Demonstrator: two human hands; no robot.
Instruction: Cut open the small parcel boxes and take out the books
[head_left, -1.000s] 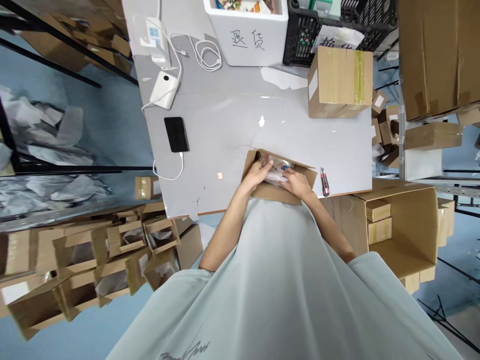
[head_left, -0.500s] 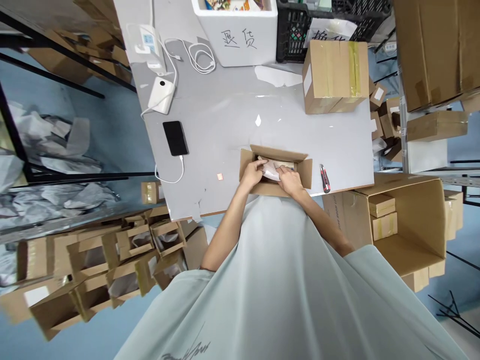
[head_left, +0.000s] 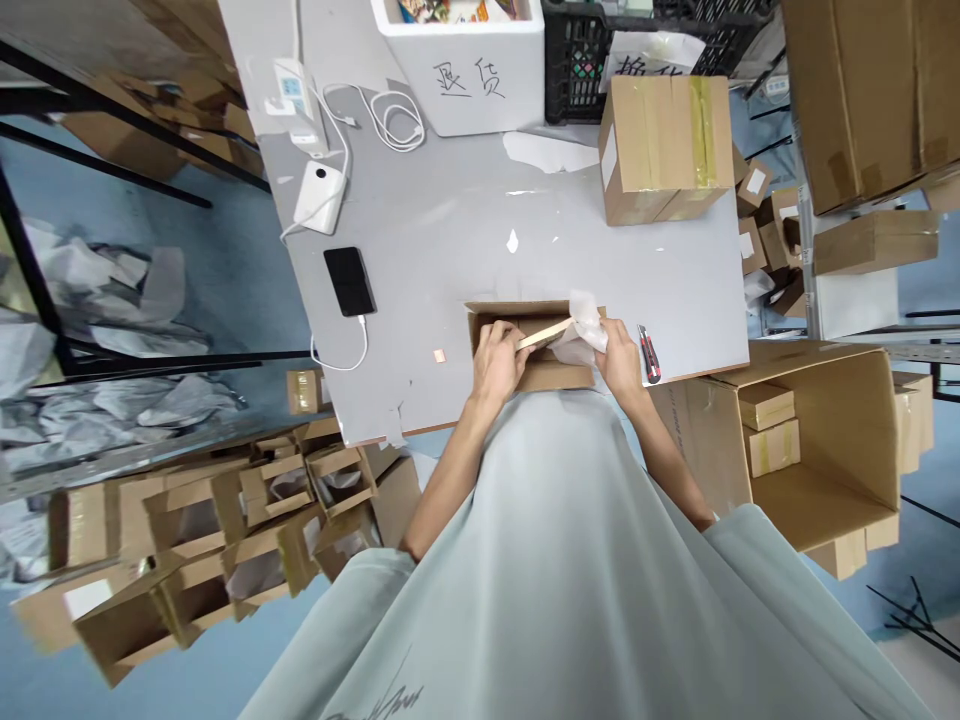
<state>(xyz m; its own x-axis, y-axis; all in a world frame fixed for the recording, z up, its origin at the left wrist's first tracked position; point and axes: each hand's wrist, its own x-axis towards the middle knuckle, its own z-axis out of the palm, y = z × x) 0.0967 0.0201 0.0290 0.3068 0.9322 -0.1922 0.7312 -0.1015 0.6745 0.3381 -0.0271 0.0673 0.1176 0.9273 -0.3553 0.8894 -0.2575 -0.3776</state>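
An open cardboard box [head_left: 551,377] stands at the table's front edge, close to my body. My left hand [head_left: 498,362] is over its left side, fingers closed on the end of a flat, light-brown piece [head_left: 544,334] that is tilted up out of the box; its exact kind does not show. My right hand [head_left: 619,358] is at the box's right end and pinches a sheet of white translucent wrapping [head_left: 581,330]. The wrapping touches the far end of the flat piece. Part of the box's inside is hidden by my hands.
A red and black box cutter [head_left: 649,354] lies right of the box. To the left are a phone [head_left: 349,281] and a white power bank [head_left: 319,196]. A taped carton [head_left: 667,150], a white bin [head_left: 465,80] and a black crate [head_left: 574,65] stand at the back.
My right hand has moved right and up, pulling the white wrapping with it. The flat piece has come up at a tilt in my left hand. The box has shifted slightly left.
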